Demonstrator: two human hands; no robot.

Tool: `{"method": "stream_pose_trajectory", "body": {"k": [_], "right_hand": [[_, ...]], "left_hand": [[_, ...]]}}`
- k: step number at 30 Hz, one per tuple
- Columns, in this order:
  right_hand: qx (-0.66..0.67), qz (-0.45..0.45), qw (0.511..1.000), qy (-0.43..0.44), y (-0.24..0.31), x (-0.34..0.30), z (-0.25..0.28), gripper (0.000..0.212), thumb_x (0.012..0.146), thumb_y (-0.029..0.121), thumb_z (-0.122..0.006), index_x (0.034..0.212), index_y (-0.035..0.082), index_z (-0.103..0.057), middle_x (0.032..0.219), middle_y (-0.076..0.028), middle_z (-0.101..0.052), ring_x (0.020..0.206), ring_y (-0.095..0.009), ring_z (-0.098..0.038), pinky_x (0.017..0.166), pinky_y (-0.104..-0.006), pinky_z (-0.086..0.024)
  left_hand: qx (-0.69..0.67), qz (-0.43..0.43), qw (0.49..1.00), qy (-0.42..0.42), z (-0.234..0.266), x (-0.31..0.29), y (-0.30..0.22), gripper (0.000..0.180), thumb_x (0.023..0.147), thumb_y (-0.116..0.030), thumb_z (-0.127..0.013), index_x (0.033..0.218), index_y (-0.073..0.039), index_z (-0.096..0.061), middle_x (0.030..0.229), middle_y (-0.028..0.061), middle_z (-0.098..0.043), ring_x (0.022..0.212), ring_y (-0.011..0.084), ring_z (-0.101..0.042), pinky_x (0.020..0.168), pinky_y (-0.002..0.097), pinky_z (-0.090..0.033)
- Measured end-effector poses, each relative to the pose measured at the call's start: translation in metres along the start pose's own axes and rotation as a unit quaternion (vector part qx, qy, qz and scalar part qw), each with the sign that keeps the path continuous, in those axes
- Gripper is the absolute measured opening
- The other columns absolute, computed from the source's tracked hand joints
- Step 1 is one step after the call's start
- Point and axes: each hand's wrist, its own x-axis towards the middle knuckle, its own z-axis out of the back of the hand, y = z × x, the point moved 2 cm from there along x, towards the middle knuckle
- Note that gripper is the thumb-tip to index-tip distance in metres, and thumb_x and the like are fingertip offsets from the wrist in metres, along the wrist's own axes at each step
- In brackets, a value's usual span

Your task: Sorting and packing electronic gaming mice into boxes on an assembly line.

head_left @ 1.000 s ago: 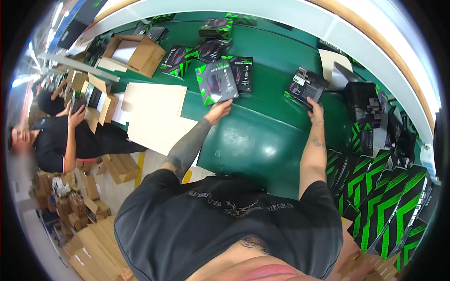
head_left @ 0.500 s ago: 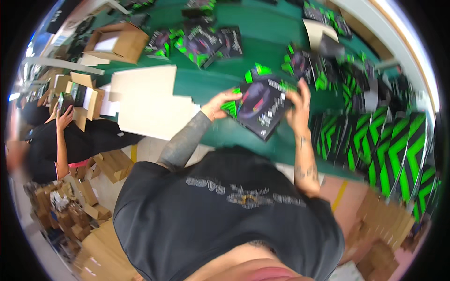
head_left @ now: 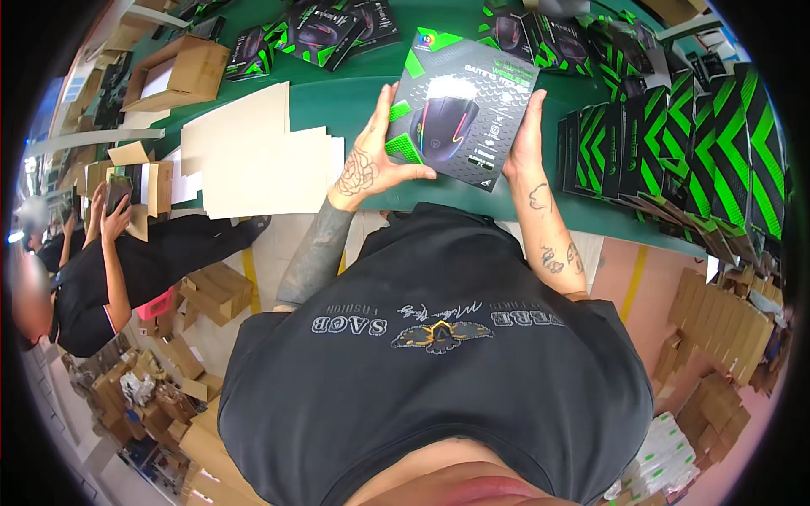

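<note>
Between my two hands I hold a black and green computer mouse box point(head_left: 462, 114), raised over the green table with its printed front toward me. A dark mouse with coloured light lines is pictured on it. My left hand point(head_left: 374, 156) grips the box's left edge, thumb along the lower corner. On the opposite edge, my right hand point(head_left: 526, 135) presses with its fingers mostly hidden behind the box. To the right stands a row of similar green-chevron boxes point(head_left: 654, 152). Flat cream card sheets point(head_left: 253, 156) lie left of my left hand.
More mouse boxes point(head_left: 316, 34) lie along the far side of the green table point(head_left: 337, 93). An open brown carton point(head_left: 181, 76) stands at the far left. Beyond the sheets, a co-worker's hands point(head_left: 116, 218) hold a dark box beside another carton point(head_left: 156, 185). Flattened cardboard point(head_left: 717, 325) leans at right.
The mouse box has come up closer, its front now facing me squarely. My left hand has turned to lie along its edge, and my right hand has moved down its side.
</note>
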Motion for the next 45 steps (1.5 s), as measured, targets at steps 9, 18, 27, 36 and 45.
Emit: {"method": "stream_pose_trajectory", "body": {"k": [9, 18, 27, 36, 45], "right_hand": [[-0.032, 0.186, 0.979, 0.078, 0.001, -0.022, -0.004, 0.061, 0.076, 0.025, -0.058, 0.127, 0.006, -0.031, 0.115, -0.010, -0.048, 0.101, -0.021, -0.051, 0.087, -0.0348, -0.043], [-0.044, 0.165, 0.979, 0.115, 0.003, -0.013, -0.003, 0.074, 0.087, 0.060, -0.032, 0.134, 0.002, -0.024, 0.127, -0.011, -0.041, 0.116, -0.019, -0.040, 0.099, -0.0306, -0.030], [-0.524, 0.084, 0.838, -0.129, -0.012, 0.101, 0.060, 0.083, 0.077, 0.060, -0.054, 0.131, 0.000, -0.032, 0.117, -0.020, -0.049, 0.106, -0.026, -0.049, 0.087, -0.0358, -0.042], [0.034, -0.042, 0.957, -0.286, 0.033, 0.228, 0.184, 0.077, 0.071, 0.055, -0.064, 0.128, 0.012, -0.036, 0.127, -0.017, -0.036, 0.112, -0.028, -0.042, 0.096, -0.0383, -0.036], [-0.027, -0.018, 0.995, -0.099, 0.012, 0.143, 0.137, 0.040, 0.080, 0.024, -0.064, 0.111, 0.007, -0.045, 0.107, -0.008, -0.051, 0.097, -0.021, -0.052, 0.084, -0.0397, -0.047]], "left_hand": [[-0.663, -0.060, 0.724, -0.179, -0.010, -0.016, 0.043, 0.087, 0.078, -0.064, -0.046, 0.137, -0.005, -0.022, 0.132, 0.0133, -0.037, 0.118, 0.0252, -0.039, 0.098, 0.0372, -0.035], [-0.435, 0.144, 0.888, 0.034, 0.003, -0.021, 0.037, 0.072, 0.080, -0.027, -0.060, 0.137, -0.006, -0.021, 0.131, 0.0146, -0.037, 0.119, 0.0247, -0.039, 0.095, 0.0366, -0.037], [-0.552, 0.325, 0.765, -0.061, 0.011, -0.002, 0.145, 0.066, 0.078, -0.001, -0.059, 0.134, -0.009, -0.026, 0.098, 0.0092, -0.057, 0.083, 0.0218, -0.058, 0.069, 0.0356, -0.049], [-0.239, 0.396, 0.817, -0.344, 0.035, 0.112, 0.227, 0.102, 0.066, -0.045, -0.073, 0.138, -0.002, -0.015, 0.139, 0.0152, -0.024, 0.129, 0.0291, -0.023, 0.101, 0.0477, -0.026], [-0.180, 0.334, 0.901, -0.212, 0.044, 0.112, 0.217, 0.068, 0.079, -0.034, -0.066, 0.129, 0.001, -0.035, 0.126, 0.0120, -0.046, 0.115, 0.0200, -0.043, 0.094, 0.0327, -0.035]]}}
